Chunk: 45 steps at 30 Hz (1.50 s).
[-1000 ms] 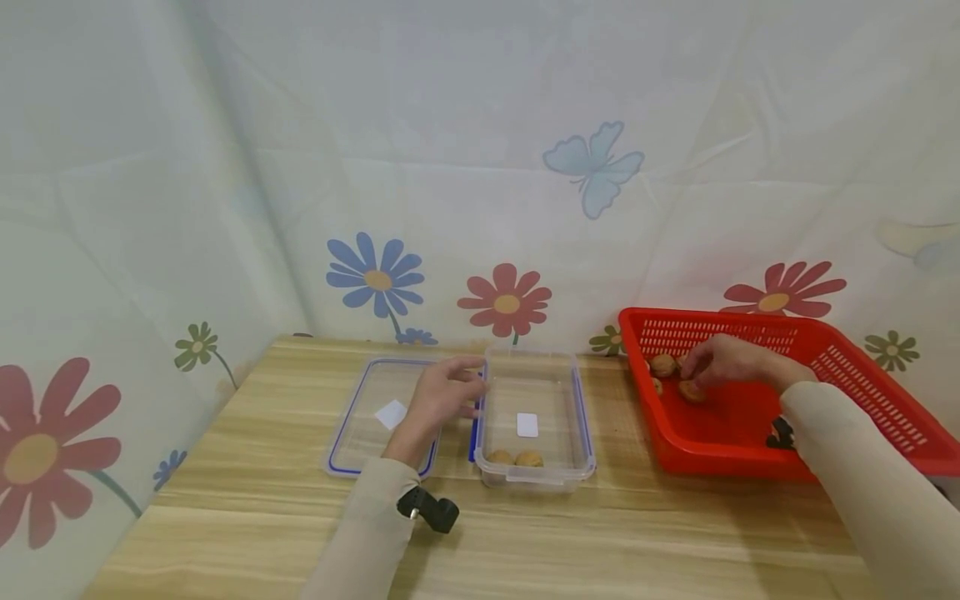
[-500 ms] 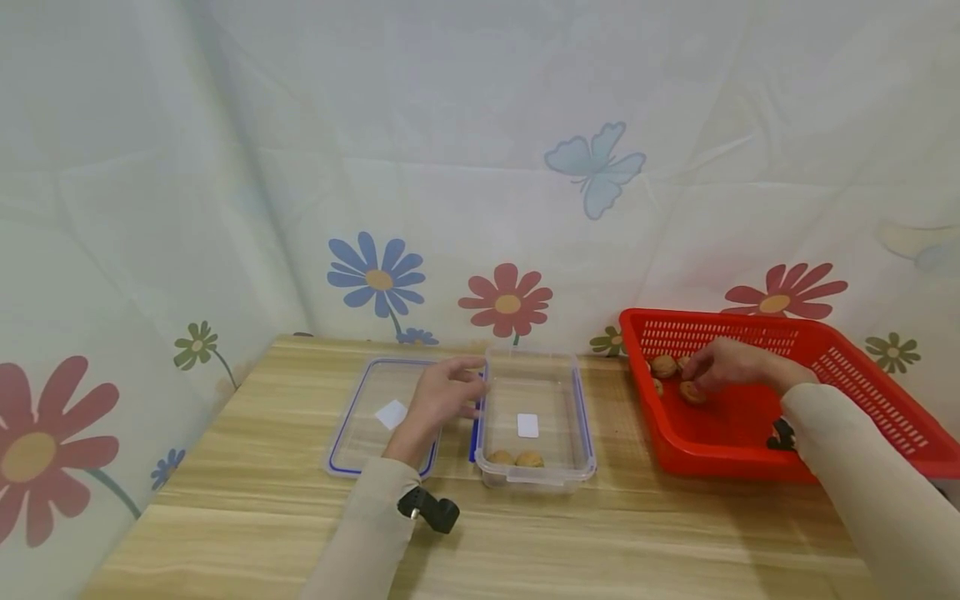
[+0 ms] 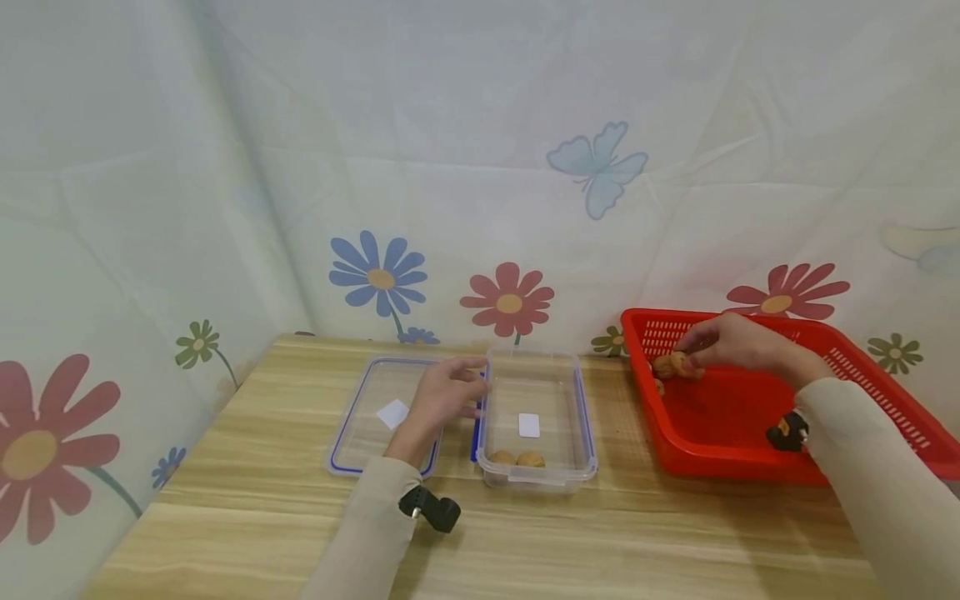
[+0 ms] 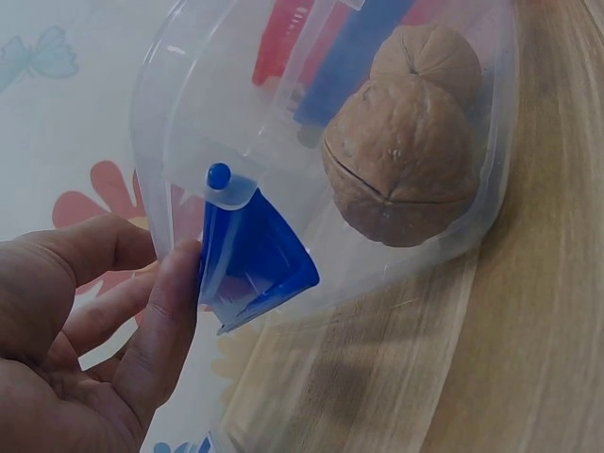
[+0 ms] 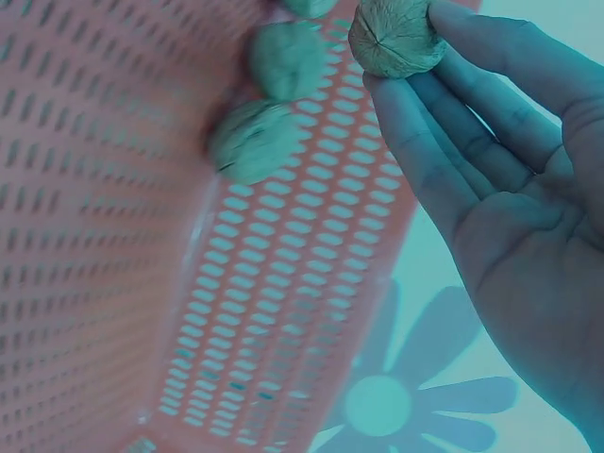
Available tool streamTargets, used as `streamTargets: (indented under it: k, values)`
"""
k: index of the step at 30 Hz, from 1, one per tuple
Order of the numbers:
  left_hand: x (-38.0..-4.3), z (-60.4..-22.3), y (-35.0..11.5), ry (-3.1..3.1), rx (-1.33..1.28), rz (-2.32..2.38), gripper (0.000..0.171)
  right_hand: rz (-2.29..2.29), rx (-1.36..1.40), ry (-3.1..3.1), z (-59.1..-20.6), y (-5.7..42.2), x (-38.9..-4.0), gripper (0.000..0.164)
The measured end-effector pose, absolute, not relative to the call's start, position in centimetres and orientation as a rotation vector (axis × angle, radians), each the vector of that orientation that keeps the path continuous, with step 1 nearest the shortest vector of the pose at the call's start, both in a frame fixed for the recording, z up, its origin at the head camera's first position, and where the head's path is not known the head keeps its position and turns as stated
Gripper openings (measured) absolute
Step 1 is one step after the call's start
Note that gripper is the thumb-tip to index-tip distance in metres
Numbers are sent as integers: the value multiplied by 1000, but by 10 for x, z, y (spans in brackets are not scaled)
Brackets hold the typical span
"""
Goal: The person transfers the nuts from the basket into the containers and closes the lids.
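My left hand (image 3: pixel 444 396) is at the left side of a clear plastic food container (image 3: pixel 540 477). In the left wrist view its thumb and fingers pinch the container's rim by a blue latch (image 4: pixel 255 260). Two walnuts (image 4: pixel 401 160) lie inside the container, at its near end in the head view. My right hand (image 3: pixel 738 343) is over the red basket (image 3: pixel 738 458), pinching a walnut (image 5: pixel 396 36) between thumb and fingertips. Other walnuts (image 5: pixel 255 142) lie along the basket's wall beneath; the held one partly covers them in the head view.
Left of the container, a clear lid with a blue seal (image 3: pixel 352 417) lies flat on the wooden table (image 3: pixel 600 542). A white label (image 3: pixel 528 425) shows in the container. Behind the table hangs a flowered curtain (image 3: pixel 450 167).
My right hand has lifted a walnut from the basket floor and moved it up and slightly left, towards the other walnuts. The left hand and container have stayed in place.
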<state>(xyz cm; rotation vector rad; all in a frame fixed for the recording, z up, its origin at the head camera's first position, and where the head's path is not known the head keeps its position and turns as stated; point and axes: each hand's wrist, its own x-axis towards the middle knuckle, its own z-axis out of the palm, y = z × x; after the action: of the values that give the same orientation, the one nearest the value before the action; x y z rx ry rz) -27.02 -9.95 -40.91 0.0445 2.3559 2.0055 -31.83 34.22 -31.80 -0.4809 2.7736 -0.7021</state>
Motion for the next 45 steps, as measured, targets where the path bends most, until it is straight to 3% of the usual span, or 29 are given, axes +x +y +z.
streamTargets:
  k: [11, 24, 45]
  values:
    - [-270, -408, -99, 2351, 32, 2005, 46, -717, -561, 2833, -289, 318, -305, 46]
    - [-271, -409, -101, 2342, 21, 2022, 46, -752, -766, 2851, -257, 267, -272, 36]
    - [-271, -410, -100, 2326, 32, 2030, 46, -970, -1036, 2572, -286, 210, -243, 31]
